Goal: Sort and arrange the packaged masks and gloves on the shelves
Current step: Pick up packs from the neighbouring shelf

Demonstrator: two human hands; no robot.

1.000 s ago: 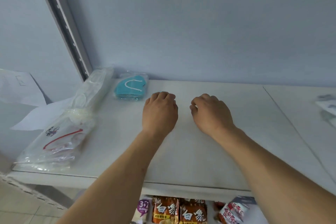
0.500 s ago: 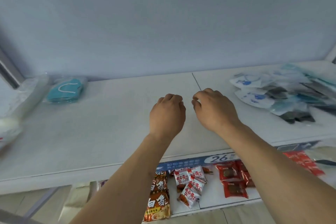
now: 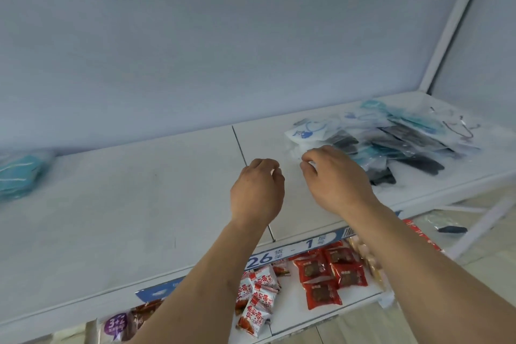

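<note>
A loose pile of packaged masks and gloves (image 3: 391,139) lies on the right part of the white upper shelf (image 3: 139,204); it holds white, teal and black items in clear bags. My right hand (image 3: 335,179) hovers at the pile's near left edge, its bent fingertips at a white packet (image 3: 307,131), and no grip shows. My left hand (image 3: 257,190) hangs over the shelf seam with its fingers curled under, holding nothing. A teal packaged mask (image 3: 19,173) lies blurred at the shelf's far left.
The blue-grey back wall rises behind the shelf, with a white upright post (image 3: 452,28) at the right. Below the shelf's front edge, a lower shelf (image 3: 290,315) carries red snack packets (image 3: 329,274) and white-red ones (image 3: 257,299). A price label strip (image 3: 279,254) runs along the edge.
My view has swung right, so the teal mask has slid to the far left and the pile has come closer. My right hand has reached to the pile's edge and its fingers have loosened.
</note>
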